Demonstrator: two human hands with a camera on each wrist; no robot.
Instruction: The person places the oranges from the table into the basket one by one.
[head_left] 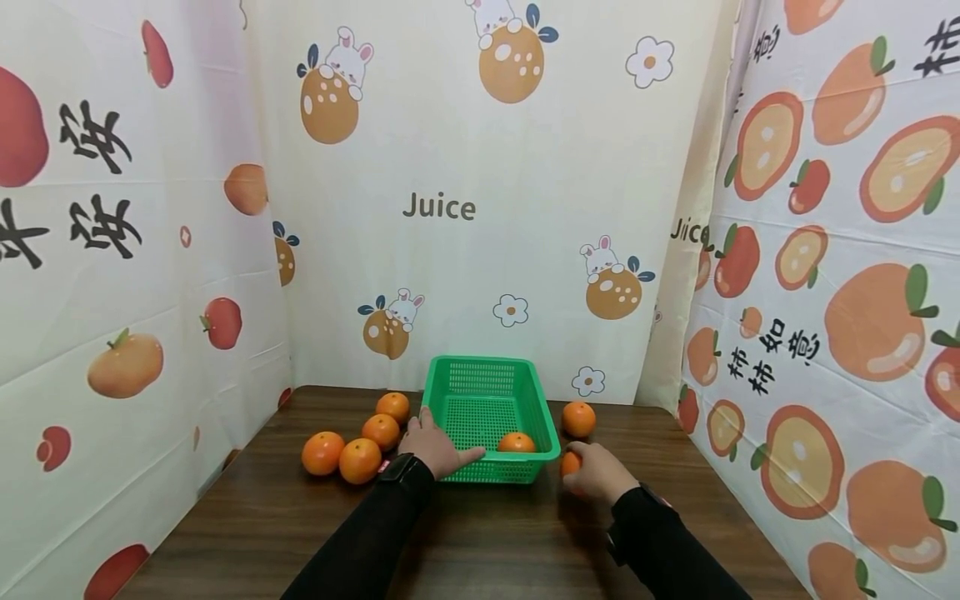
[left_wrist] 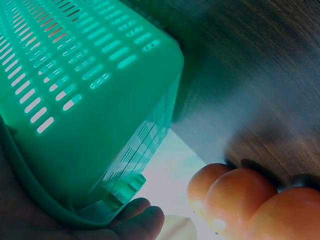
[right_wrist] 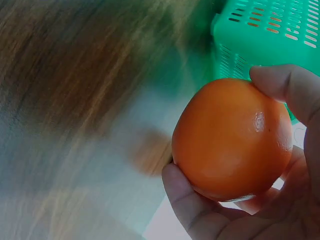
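Note:
A green plastic basket (head_left: 480,467) with slotted walls stands at the far middle of the table, one orange (head_left: 517,442) inside its near right part. My left hand (head_left: 433,446) rests at the basket's near left corner, fingers along the left rim and thumb stretched along the near rim. In the left wrist view, two fingertips (left_wrist: 145,220) show beside the rim. Right of the basket, my right hand (head_left: 602,473) grips another orange (right_wrist: 232,140) between thumb and fingers. Beneath that orange, the right wrist view shows the dark tabletop. The left palm is mostly hidden.
Several oranges (head_left: 360,461) lie in a cluster left of the basket, close to my left hand. A single orange (head_left: 578,419) sits behind my right hand. Printed cloth (head_left: 465,267) hangs behind and on both sides of the brown wooden table (head_left: 495,550).

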